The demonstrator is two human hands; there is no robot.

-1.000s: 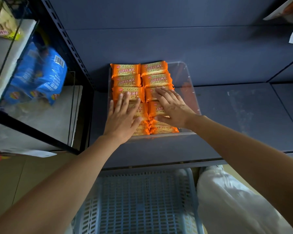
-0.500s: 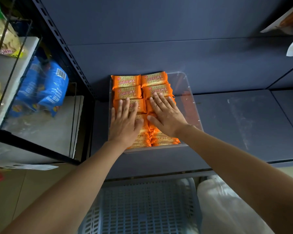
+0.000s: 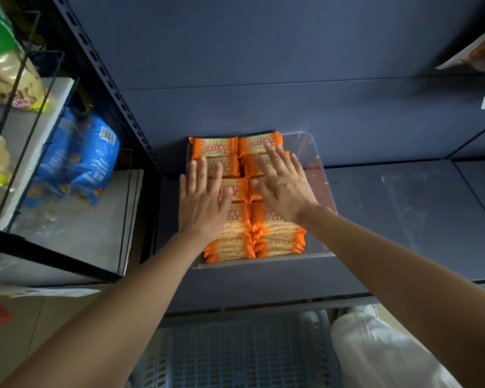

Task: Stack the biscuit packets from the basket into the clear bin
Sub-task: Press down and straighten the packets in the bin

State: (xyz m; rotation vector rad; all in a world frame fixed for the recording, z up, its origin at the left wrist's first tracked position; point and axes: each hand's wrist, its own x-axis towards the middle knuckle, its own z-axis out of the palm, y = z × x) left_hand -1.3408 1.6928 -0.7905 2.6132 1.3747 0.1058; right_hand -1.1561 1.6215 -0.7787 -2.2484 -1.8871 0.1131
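Both hands lie flat on the orange biscuit packets [image 3: 237, 214] in the clear bin [image 3: 317, 175], which sits on the dark blue shelf [image 3: 403, 208]. Compared with a second ago, the palms have slid away from the near end of the rows toward the back: the left hand [image 3: 200, 204] now covers the middle of the left column, and the right hand [image 3: 284, 189] reaches almost to the rearmost packet of the right column. The near packets, which were under the hands a moment ago, are now uncovered and show their stacked edges at the front wall.

The fingers [image 3: 275, 158] of both hands are spread and straight, gripping nothing; they only press down on the wrappers.

The packets fill two neat columns along the left part of the bin, several layers deep, while a strip along the right wall stays bare. The blue slotted basket [image 3: 235, 357] below the shelf shows no packets in the part that is visible.

This sweep looks like a levelling and squaring pass over rows already laid, which suggests the stacking is close to finished. If the basket is truly empty, little remains beyond lifting the hands away; its far corners are hidden, so that cannot be confirmed. Blue snack bags [image 3: 79, 161] lie on the neighbouring wire rack [image 3: 20, 79], apart from the work.
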